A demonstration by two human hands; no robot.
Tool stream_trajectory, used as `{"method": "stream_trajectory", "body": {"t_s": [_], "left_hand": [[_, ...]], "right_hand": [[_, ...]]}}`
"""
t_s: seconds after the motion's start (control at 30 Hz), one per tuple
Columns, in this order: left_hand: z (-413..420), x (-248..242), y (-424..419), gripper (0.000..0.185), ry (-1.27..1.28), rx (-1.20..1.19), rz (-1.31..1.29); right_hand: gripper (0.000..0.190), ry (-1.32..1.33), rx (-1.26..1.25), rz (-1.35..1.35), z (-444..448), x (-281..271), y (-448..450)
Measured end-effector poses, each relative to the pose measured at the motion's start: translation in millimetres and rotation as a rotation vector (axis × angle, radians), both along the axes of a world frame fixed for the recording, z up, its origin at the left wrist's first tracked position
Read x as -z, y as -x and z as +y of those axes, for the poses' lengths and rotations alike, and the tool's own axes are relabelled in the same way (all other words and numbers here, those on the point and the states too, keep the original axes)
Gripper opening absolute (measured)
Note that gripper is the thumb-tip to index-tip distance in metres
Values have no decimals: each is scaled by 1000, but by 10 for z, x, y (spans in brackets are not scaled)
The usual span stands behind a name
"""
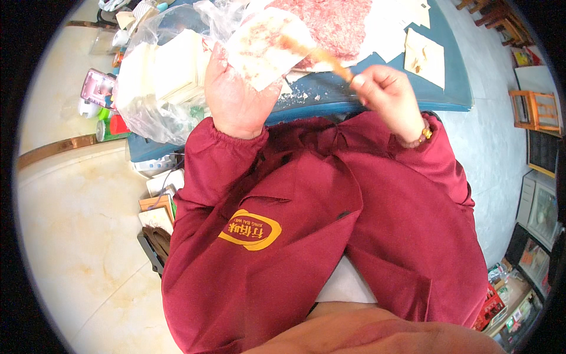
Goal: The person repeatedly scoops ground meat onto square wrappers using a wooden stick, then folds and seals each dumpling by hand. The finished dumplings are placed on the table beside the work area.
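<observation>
My left hand (239, 101) is turned palm up and carries a square dough wrapper (261, 48) across its fingers. Pinkish meat is smeared thinly over the wrapper. Between thumb and fingers, my right hand (384, 95) grips a flat wooden stick (336, 66), whose blurred far end lies over the wrapper. Behind them rests a mound of raw minced meat (340, 26), partly cut off by the picture's top. To the left, a stack of square dough wrappers (179, 66) sits in a clear plastic bag (163, 126).
A single wrapper with a brownish spot (424, 57) lies on the blue table (453, 84) at right. White crumbs dot the table's near edge. A phone (97, 88) stands at left beside a green can (104, 130). A wooden stool (535, 113) is farther off at right.
</observation>
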State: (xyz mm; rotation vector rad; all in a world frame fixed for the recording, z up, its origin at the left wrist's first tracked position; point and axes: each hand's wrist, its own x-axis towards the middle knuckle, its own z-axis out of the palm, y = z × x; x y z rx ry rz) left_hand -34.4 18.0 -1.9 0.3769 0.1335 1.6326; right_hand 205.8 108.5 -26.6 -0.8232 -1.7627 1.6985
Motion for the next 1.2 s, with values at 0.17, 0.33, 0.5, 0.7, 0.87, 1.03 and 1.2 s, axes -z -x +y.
{"method": "stream_trajectory", "body": {"t_s": [0.17, 0.33, 0.5, 0.7, 0.87, 1.03, 1.2], "left_hand": [[-3, -136, -133, 60, 265, -414, 785], [27, -24, 2, 59, -90, 29, -48], [67, 15, 112, 59, -136, 89, -70], [65, -56, 69, 60, 46, -70, 66], [92, -151, -165, 60, 186, -297, 773], [162, -106, -42, 61, 71, -18, 51], [159, 57, 31, 62, -49, 120, -97]], "right_hand": [[27, -213, 46, -162, 97, -9, -171], [24, -116, 28, -79, 123, -63, -260], [26, -282, 158, -227, 437, 62, -281], [20, -790, 215, -489, 502, -261, -489], [13, -1275, 200, -244, 296, -332, -251], [11, -1163, 159, -246, 288, -217, -328], [11, -869, 7, -270, 197, -115, -273]]}}
